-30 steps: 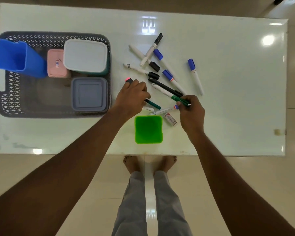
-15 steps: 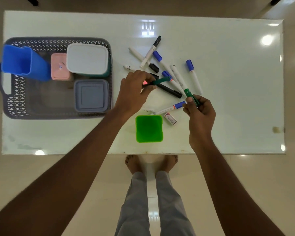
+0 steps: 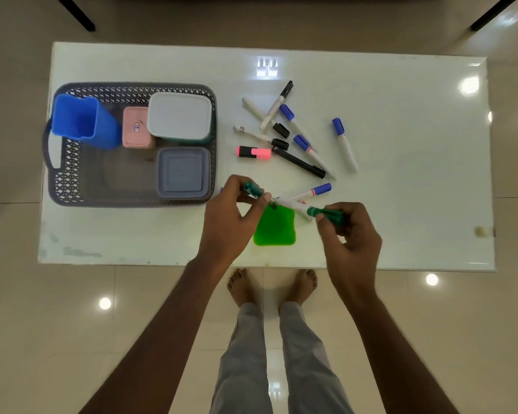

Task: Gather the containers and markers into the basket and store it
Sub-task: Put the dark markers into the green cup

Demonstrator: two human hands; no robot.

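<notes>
2 hands over green cup point(image 3: 275, 227): left hand point(image 3: 232, 216) pinches green pen point(image 3: 256, 191), right hand point(image 3: 352, 234) pinches green-capped marker point(image 3: 308, 209).

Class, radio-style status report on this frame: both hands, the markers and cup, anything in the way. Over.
Left hand shut on green pen; right hand shut on green-capped marker. Both over green cup. Basket open, nothing blocking.
</notes>
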